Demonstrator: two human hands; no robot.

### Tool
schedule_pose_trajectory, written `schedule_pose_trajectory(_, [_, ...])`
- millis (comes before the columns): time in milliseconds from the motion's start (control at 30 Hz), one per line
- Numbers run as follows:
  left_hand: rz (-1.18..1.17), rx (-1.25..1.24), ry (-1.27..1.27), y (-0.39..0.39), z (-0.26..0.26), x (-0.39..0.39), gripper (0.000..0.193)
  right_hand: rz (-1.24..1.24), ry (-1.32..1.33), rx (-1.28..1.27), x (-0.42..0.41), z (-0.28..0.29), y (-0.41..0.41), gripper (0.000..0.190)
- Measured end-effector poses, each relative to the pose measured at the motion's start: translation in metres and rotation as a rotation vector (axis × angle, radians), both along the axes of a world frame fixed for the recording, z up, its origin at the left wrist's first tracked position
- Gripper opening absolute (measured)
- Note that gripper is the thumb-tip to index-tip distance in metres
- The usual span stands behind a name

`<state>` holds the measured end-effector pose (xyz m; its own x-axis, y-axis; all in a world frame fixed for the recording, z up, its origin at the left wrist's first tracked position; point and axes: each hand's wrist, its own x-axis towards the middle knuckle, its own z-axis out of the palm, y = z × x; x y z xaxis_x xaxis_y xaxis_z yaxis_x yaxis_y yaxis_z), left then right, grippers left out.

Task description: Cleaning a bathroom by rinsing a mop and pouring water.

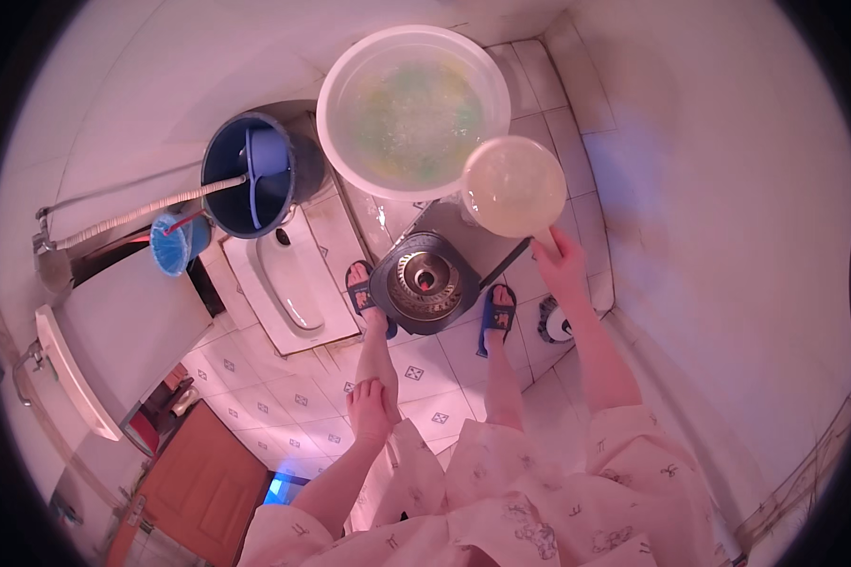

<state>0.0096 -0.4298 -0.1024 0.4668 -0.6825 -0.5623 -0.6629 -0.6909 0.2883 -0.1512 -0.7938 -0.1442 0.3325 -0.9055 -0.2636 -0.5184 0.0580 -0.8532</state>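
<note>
My right hand grips the handle of a pale plastic dipper. The dipper looks full of cloudy liquid, and in this view its bowl overlaps the near right rim of a large white basin. Bubbly water with green and yellow patches fills that basin. My left hand rests on my left shin, close to the knee, holding nothing. Between my feet stands a black-rimmed appliance with a round, slotted metal centre, partly below the dipper.
A dark bucket at left holds a blue scoop and the end of a ribbed hose. Near it are a small blue bucket, a squat toilet and a white sink. A brush lies by my right foot.
</note>
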Motion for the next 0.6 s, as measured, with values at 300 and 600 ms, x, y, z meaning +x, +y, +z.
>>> schedule_pose_trajectory(300, [0.019,0.029,0.022,0.003,-0.005,-0.010,0.017,0.064,0.644,-0.182,-0.070,-0.035,0.032,0.033])
schedule_pose_trajectory(600, [-0.004,0.033,0.000,0.000,-0.003,-0.012,0.017,-0.025,0.772,-0.493,-0.094,-0.046,0.030,0.034])
